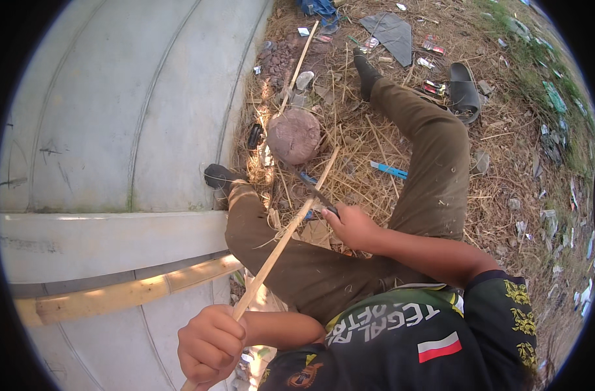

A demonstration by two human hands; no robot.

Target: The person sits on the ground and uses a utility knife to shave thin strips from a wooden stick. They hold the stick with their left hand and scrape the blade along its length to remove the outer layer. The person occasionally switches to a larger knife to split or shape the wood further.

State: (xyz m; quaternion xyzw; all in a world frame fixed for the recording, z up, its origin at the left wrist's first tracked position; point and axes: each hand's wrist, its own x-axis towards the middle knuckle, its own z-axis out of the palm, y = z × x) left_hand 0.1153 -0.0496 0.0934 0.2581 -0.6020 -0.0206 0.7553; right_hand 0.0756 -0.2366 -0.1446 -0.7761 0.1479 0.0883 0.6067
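Note:
My left hand (211, 345) is wrapped around the near end of a long pale strip of bamboo (270, 262). The strip slants up and away to the right, crossing above my left leg. Partway along it, a knife (321, 198) with a dark blade and black handle lies against the strip, gripped by my right hand (353, 228). Thin curled shavings (281, 233) cling to the strip just below the blade. Past its far end stands a round brown block (294, 137); whether it is wood or stone I cannot tell.
A grey panelled wall (108, 111) runs along the left, with a thick bamboo pole (128, 291) beside it. A blue cutter (388, 170) lies on straw near my right leg. Farther off are another bamboo strip (300, 63), a black sandal (463, 93) and scattered litter.

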